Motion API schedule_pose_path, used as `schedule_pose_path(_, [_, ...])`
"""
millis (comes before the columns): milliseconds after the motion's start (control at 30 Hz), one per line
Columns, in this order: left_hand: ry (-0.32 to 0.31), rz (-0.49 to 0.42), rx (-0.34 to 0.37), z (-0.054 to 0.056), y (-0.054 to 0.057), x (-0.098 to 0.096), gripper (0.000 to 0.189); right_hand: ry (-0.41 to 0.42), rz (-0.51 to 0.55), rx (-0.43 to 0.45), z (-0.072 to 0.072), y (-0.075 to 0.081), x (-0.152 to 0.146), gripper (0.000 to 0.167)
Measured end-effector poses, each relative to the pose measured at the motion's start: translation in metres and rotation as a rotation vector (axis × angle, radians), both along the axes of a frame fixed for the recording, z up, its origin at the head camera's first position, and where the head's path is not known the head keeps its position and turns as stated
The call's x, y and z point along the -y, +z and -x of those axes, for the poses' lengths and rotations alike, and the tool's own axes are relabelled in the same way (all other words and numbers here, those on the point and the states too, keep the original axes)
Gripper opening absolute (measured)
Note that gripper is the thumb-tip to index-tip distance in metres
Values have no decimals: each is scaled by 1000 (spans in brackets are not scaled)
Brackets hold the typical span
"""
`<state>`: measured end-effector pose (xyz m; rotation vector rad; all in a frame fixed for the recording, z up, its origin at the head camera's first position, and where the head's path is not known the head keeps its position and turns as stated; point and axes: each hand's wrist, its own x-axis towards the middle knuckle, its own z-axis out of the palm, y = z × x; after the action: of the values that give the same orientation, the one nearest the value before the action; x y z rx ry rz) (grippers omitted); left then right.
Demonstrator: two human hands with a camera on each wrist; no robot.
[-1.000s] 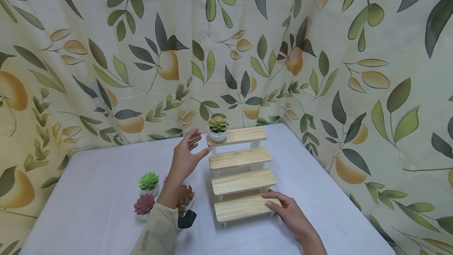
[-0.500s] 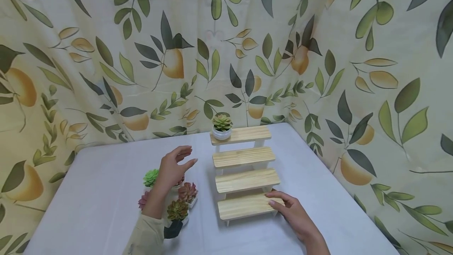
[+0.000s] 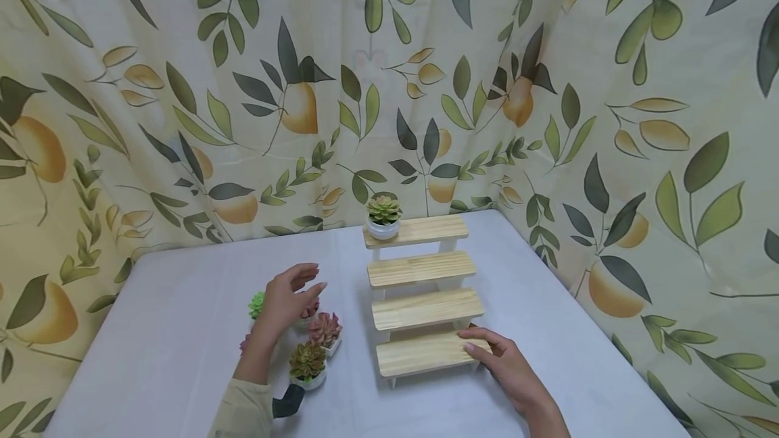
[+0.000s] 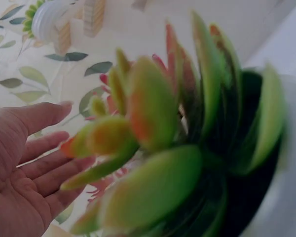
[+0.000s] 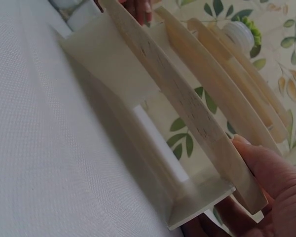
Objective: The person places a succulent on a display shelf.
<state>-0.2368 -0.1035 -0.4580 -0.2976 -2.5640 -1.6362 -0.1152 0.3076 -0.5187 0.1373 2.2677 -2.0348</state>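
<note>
A tiered stand with pale wooden shelves (image 3: 420,272) on white supports stands on the table. My right hand (image 3: 508,370) grips the right end of its lowest shelf (image 5: 187,113), the thumb over the board. On the top shelf, at its left end, sits a green succulent in a white pot (image 3: 383,216). My left hand (image 3: 285,299) hovers with loosely bent, empty fingers over a group of potted succulents. Among these, a brownish-green succulent (image 3: 307,361) and a pink-red succulent (image 3: 325,330) show clearly; others are partly hidden. Green leaves (image 4: 158,177) loom large in the left wrist view.
A white cloth covers the table (image 3: 182,330). Behind it and to the right hangs a curtain (image 3: 389,86) printed with leaves and oranges. A black wrist strap end (image 3: 289,401) sticks out beside the left sleeve, close to the nearest pot.
My left hand has moved away from the succulent on the top shelf, back and down to the left over the grouped pots. My right hand stays on the lowest shelf.
</note>
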Motion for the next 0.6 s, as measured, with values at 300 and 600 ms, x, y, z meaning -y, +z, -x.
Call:
schedule_pose_path(300, [35, 35, 8, -4, 5, 21, 44, -2, -6, -6, 1, 1, 0, 39])
schedule_pose_path(600, [70, 97, 34, -8, 6, 37, 38, 11, 5, -10, 2, -1, 0, 39])
